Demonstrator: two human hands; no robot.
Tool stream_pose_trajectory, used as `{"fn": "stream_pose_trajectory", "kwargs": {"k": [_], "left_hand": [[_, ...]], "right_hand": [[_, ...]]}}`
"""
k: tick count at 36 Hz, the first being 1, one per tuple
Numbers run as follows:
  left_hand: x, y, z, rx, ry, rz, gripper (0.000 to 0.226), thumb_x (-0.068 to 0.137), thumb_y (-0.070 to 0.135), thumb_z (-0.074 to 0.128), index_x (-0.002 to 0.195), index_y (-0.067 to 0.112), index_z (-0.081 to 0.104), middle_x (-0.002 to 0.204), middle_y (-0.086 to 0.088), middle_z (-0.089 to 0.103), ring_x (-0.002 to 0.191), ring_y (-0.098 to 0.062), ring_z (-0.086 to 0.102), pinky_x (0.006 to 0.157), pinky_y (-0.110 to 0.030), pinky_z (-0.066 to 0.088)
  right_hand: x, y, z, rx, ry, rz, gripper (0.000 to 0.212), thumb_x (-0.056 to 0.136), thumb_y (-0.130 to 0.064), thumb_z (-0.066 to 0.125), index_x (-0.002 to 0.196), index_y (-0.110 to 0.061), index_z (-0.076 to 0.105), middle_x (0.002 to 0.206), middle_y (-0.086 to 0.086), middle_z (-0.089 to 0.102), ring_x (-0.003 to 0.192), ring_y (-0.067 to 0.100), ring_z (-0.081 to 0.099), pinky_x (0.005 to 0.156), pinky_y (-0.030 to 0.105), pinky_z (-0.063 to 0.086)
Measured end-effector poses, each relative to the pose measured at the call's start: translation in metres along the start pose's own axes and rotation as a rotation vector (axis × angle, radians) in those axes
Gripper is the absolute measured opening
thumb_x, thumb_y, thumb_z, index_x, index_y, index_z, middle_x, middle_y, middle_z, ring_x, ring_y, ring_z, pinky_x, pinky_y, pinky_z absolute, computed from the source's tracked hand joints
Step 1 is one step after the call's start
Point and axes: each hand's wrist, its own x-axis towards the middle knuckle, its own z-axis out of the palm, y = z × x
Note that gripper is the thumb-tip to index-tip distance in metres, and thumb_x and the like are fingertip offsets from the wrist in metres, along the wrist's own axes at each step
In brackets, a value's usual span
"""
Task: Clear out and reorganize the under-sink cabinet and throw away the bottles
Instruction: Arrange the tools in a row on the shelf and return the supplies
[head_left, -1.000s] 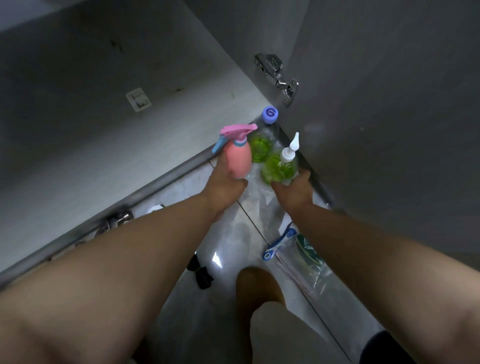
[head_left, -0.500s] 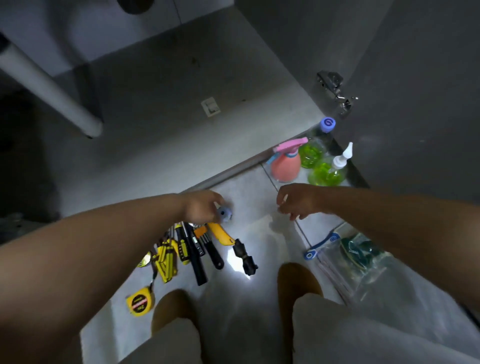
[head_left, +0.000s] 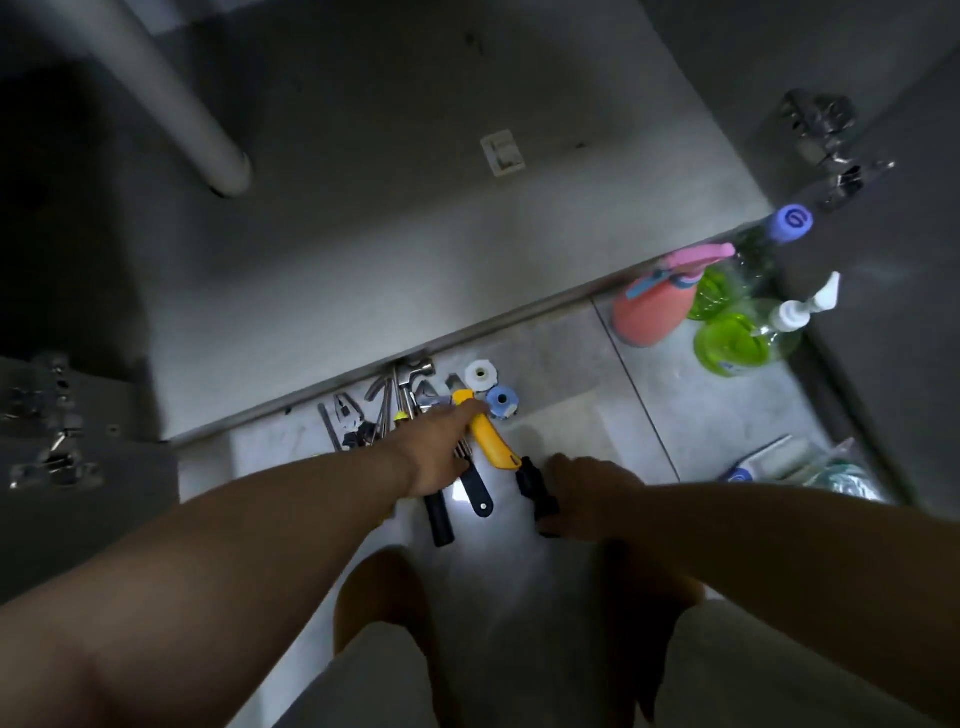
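Yellow plastic is showing under the left hand (head_left: 434, 457), which is lying over a utility knife (head_left: 491, 436) among tools spread on the floor (head_left: 571, 571) before the cabinet's front edge (head_left: 363, 379). Whether its fingers are closing on the handle I cannot tell. The right hand (head_left: 582, 493) is resting on a black flashlight (head_left: 537, 493), fingers curled over it but grip unclear. The bottles are standing well off to the right: a pink spray bottle (head_left: 652, 312), a green pump bottle (head_left: 748, 338) and a blue-capped bottle (head_left: 748, 249), all upright, clustered by the cabinet wall. Judging by this, the right hand is nearer them, and reaching would mean going forward and rightward.
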Motion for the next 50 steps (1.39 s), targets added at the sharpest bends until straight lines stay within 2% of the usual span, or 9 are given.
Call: {"fn": "stream_pose_trajectory", "kwargs": {"k": [6, 14, 21, 29, 34, 38, 42, 45, 50], "left_hand": [[0.023, 0.008, 0.007, -0.073, 0.184, -0.013, 0.077, 0.092, 0.011, 0.057, 0.154, 0.037, 0.018, 0.144, -0.011, 0.034, 0.117, -0.038, 0.056, 0.094, -0.049, 0.052], [0.041, 0.012, 0.007, -0.16, 0.137, -0.028, 0.078, 0.097, 0.013, 0.056, 0.16, 0.033, 0.016, 0.154, -0.014, 0.021, 0.13, -0.034, 0.047, 0.101, -0.031, 0.042], [0.044, 0.015, 0.013, -0.222, 0.12, -0.043, 0.079, 0.094, 0.007, 0.06, 0.159, 0.03, 0.021, 0.151, -0.011, 0.017, 0.121, -0.031, 0.053, 0.085, -0.021, 0.039], [0.045, 0.031, 0.022, -0.214, 0.091, -0.034, 0.085, 0.09, 0.004, 0.063, 0.159, 0.03, 0.02, 0.161, -0.009, 0.0, 0.144, -0.032, 0.035, 0.108, -0.03, 0.04], [0.048, 0.034, 0.018, -0.213, 0.108, -0.046, 0.082, 0.091, 0.003, 0.059, 0.159, 0.03, 0.023, 0.156, -0.007, 0.013, 0.13, -0.032, 0.049, 0.102, -0.031, 0.045], [0.049, 0.031, 0.013, -0.124, 0.25, -0.073, 0.08, 0.09, 0.004, 0.056, 0.156, 0.035, 0.024, 0.144, -0.009, 0.027, 0.107, -0.034, 0.06, 0.085, -0.037, 0.051], [0.058, 0.029, 0.006, -0.067, 0.291, -0.054, 0.084, 0.09, 0.001, 0.054, 0.157, 0.04, 0.021, 0.152, -0.008, 0.02, 0.127, -0.034, 0.05, 0.092, -0.036, 0.049], [0.066, 0.026, 0.001, 0.004, 0.278, -0.001, 0.074, 0.09, 0.007, 0.057, 0.153, 0.039, 0.033, 0.152, -0.005, 0.024, 0.135, -0.034, 0.043, 0.105, -0.041, 0.046], [0.074, 0.022, -0.002, 0.036, 0.31, 0.052, 0.052, 0.09, 0.01, 0.056, 0.138, 0.029, 0.054, 0.136, -0.011, 0.045, 0.124, -0.034, 0.051, 0.103, -0.041, 0.048]], "right_hand": [[0.01, 0.0, 0.015, 0.004, 0.064, 0.04, 0.047, 0.079, -0.042, 0.066, 0.122, -0.026, 0.057, 0.114, 0.0, 0.063, 0.105, 0.025, 0.064, 0.081, 0.035, 0.054], [0.022, 0.007, -0.026, -0.016, 0.167, 0.094, 0.028, 0.089, -0.029, 0.059, 0.117, -0.027, 0.064, 0.108, 0.003, 0.066, 0.098, 0.025, 0.066, 0.082, 0.035, 0.056], [0.029, 0.035, -0.067, 0.101, 0.347, 0.17, 0.028, 0.093, -0.033, 0.057, 0.109, -0.01, 0.057, 0.116, 0.019, 0.062, 0.106, 0.037, 0.061, 0.072, 0.03, 0.04], [0.031, 0.049, -0.074, 0.204, 0.471, 0.212, 0.025, 0.094, -0.032, 0.057, 0.104, -0.009, 0.054, 0.109, 0.018, 0.062, 0.098, 0.036, 0.06, 0.074, 0.035, 0.047], [0.03, 0.053, -0.073, 0.172, 0.514, 0.179, 0.031, 0.092, -0.034, 0.061, 0.107, -0.009, 0.049, 0.11, 0.018, 0.059, 0.1, 0.039, 0.059, 0.076, 0.038, 0.046], [0.024, 0.051, -0.065, 0.056, 0.561, 0.111, 0.042, 0.089, -0.034, 0.061, 0.116, -0.01, 0.039, 0.113, 0.016, 0.046, 0.092, 0.04, 0.06, 0.065, 0.04, 0.044], [0.027, 0.03, -0.062, 0.029, 0.575, -0.151, 0.056, 0.082, -0.028, 0.067, 0.13, -0.014, 0.04, 0.12, 0.012, 0.042, 0.09, 0.037, 0.06, 0.065, 0.035, 0.043], [0.031, 0.003, -0.062, 0.041, 0.541, -0.322, 0.064, 0.08, -0.025, 0.067, 0.139, -0.023, 0.041, 0.121, 0.009, 0.042, 0.095, 0.034, 0.058, 0.073, 0.036, 0.051], [0.047, -0.025, -0.054, 0.116, 0.446, -0.291, 0.056, 0.087, -0.017, 0.063, 0.14, -0.02, 0.045, 0.122, 0.013, 0.042, 0.094, 0.039, 0.062, 0.077, 0.036, 0.048]]}}
